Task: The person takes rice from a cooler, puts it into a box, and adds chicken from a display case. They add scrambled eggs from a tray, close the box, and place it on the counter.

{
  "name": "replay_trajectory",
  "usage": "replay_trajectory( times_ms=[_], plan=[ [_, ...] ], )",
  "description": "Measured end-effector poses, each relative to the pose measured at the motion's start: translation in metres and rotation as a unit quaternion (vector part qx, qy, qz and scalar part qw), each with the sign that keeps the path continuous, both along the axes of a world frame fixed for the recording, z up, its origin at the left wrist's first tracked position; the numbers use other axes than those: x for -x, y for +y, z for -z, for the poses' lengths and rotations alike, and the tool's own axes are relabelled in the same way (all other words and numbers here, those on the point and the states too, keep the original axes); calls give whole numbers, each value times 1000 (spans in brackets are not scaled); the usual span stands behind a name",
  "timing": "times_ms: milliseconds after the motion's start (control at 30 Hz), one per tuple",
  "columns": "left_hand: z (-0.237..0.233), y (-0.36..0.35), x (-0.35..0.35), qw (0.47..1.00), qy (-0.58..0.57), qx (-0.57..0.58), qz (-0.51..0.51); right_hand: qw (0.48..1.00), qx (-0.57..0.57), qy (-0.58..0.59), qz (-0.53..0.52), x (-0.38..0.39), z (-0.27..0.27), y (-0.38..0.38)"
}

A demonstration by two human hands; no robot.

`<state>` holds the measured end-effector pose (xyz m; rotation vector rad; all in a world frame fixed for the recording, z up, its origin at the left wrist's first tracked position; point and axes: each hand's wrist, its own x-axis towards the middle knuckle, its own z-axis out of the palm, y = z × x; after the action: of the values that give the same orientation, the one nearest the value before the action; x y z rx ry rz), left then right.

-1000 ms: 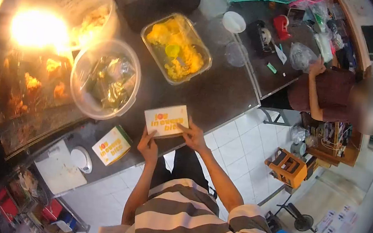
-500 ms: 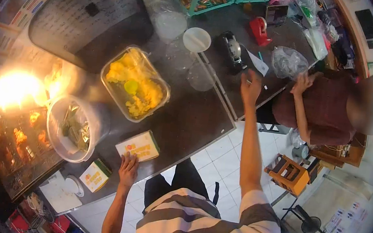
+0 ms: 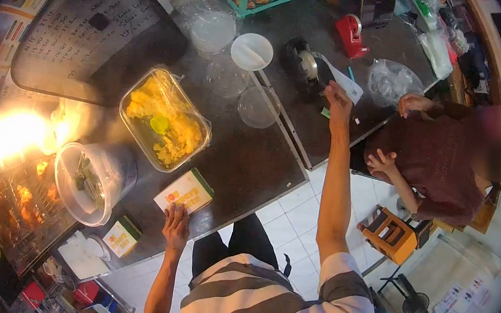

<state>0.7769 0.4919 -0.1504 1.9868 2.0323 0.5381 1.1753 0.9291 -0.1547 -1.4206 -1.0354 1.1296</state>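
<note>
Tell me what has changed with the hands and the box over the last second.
The right hand let go of the printed box and stretched out to the far table, ending at the black tape dispenser; whether it grips anything is unclear. The box went down flat on the counter under the left hand. The tray of yellow food and the second box stayed put.

Box (image 3: 184, 191) on counter (image 3: 250, 156); food tray (image 3: 164, 119) behind; bucket (image 3: 92, 181) left.
</note>
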Motion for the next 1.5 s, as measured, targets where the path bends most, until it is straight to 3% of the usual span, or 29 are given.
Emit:
replay_trajectory(
  times_ms=[100,167,267,300,333,367,433,467,500,567,600,633,667,700,767,800,900,933,1033,1133,1167,1200,1233,1300,1333,1400,1433,1467,1500],
  plan=[
    [-8,3,-3,1000,1,17,-8,991,-87,75,69,-8,11,-15],
    [-12,6,-4,999,-15,26,-18,999,-16,-35,-20,-38,59,-20],
    [-9,5,-4,1000,-18,14,-18,980,53,-191,-7,-23,42,-18],
    [-7,4,-3,1000,-17,14,-21,980,53,-191,-10,-24,46,-15],
    [-6,3,-3,1000,-19,8,-15,925,-48,-376,-17,-35,62,-12],
    [-5,3,-2,1000,-19,-1,-12,827,-151,-541,-25,-45,70,-9],
    [-1,3,-2,999,-35,-31,-24,864,-135,-484,-17,-47,50,-22],
    [3,3,-4,996,-55,-60,-34,907,-56,-415,-44,-23,21,-33],
    [-10,9,-8,998,-36,-10,-49,934,36,-348,-72,-4,-12,-57],
    [0,19,-18,993,-40,-93,-65,930,-7,-314,-190,58,-40,-125],
    [4,21,-23,992,-28,-85,-86,956,137,-118,-230,93,-45,-169],
    [4,21,-25,992,-30,-84,-91,906,77,-264,-322,124,-38,-200],
    [2,21,-27,993,-33,-73,-90,906,197,-197,-318,170,-55,-238],
    [2,20,-27,993,-36,-62,-90,893,193,-206,-350,201,-51,-267],
    [9,14,-22,992,-36,-73,-95,908,57,-234,-342,244,-20,-313],
    [11,11,-20,992,-49,-67,-94,896,42,-320,-305,256,5,-331],
    [3,14,-10,992,-69,-55,-89,879,8,-413,-236,264,7,-348],
    [-1,14,-11,991,-74,-63,-92,910,75,-335,-233,261,1,-349],
    [4,10,-10,990,-99,-35,-96,909,159,-267,-277,245,7,-344],
    [-11,18,-11,989,-28,-11,-145,910,227,-197,-286,235,12,-342],
    [-3,18,-11,984,-107,-53,-132,917,249,-158,-267,236,14,-339],
    [4,19,-11,971,-185,-95,-118,928,224,-139,-264,239,18,-338],
    [13,17,-14,971,-183,-89,-125,925,229,-138,-271,236,28,-340],
    [26,23,-18,980,-176,-69,-66,886,-58,-396,-236,228,61,-339],
    [27,28,-23,982,-168,-67,-60,909,13,-357,-217,223,66,-339],
    [25,42,-40,978,-199,-55,-37,887,55,-402,-222,213,49,-340],
    [42,45,-58,980,-185,-68,-9,934,109,-264,-217,204,49,-346],
    [1,57,-65,970,-240,-34,-11,922,57,-279,-263,183,75,-359],
    [27,59,-84,980,-193,-33,39,820,121,-416,-375,179,60,-363]
  ],
)
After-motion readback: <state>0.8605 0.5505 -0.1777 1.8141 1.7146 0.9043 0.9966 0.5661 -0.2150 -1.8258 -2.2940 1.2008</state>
